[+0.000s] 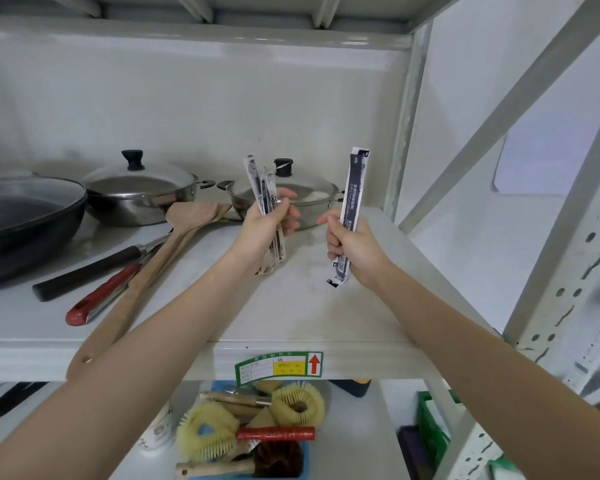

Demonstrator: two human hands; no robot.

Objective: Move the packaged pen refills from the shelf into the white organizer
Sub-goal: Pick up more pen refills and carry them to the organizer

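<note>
White shelf (302,306) steel carries pans and utensils at nine and ten o'clock, but the task's things are already off it: both hands hold packaged refills up in the air above its right half. The left hand (265,226) is clamped round a small bundle of refill packs (265,199), their tops fanned toward twelve o'clock and their tails hanging below the fist. The right hand (352,249) is closed on a single dark refill pack (352,192), held nearly upright, its lower end poking out under the palm. Behind them, at twelve o'clock, sits a lidded steel pot (291,199), close to the fingers but apart from the packs as far as I can tell. No loose packs show on the shelf, so I judge the picking-up step done and the carry about to begin. No white organizer is in view, so the next move calls for drawing both arms back clear of the shelf edge, finding the organizer, and keeping the left grip firm, since the loose bundle could slip.
</note>
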